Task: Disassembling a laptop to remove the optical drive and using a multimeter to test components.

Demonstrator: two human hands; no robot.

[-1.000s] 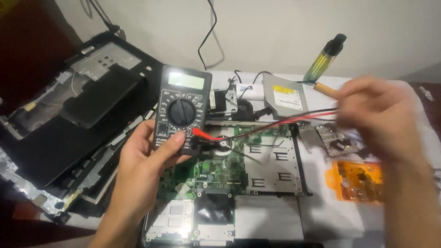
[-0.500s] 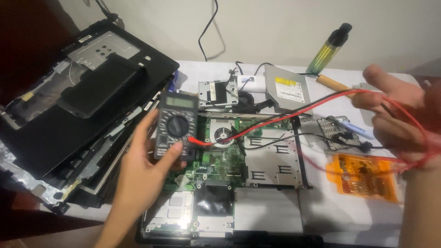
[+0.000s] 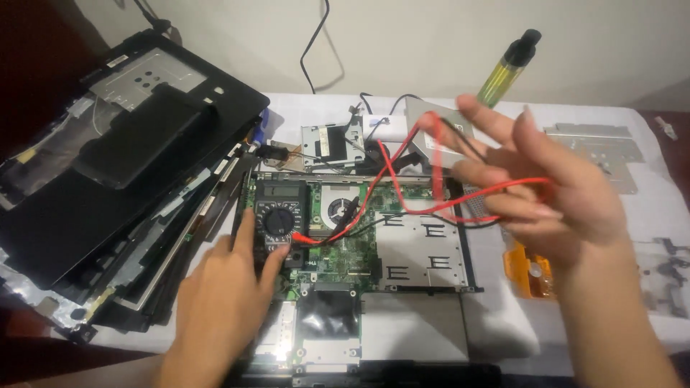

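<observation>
A: White tabletop (image 3: 503,338), opened laptop board (image 3: 402,244). Left hand (image 3: 223,294) pinches multimeter (image 3: 277,219) resting on it.

B: Right hand (image 3: 546,187) spread, red and black leads (image 3: 431,194) looped over fingers. Leads could snag, dragging the meter.

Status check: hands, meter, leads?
Left hand on the multimeter, which lies on the laptop motherboard. Right hand raised, red and black test leads looped over its fingers. Leads trail across the board.
</observation>
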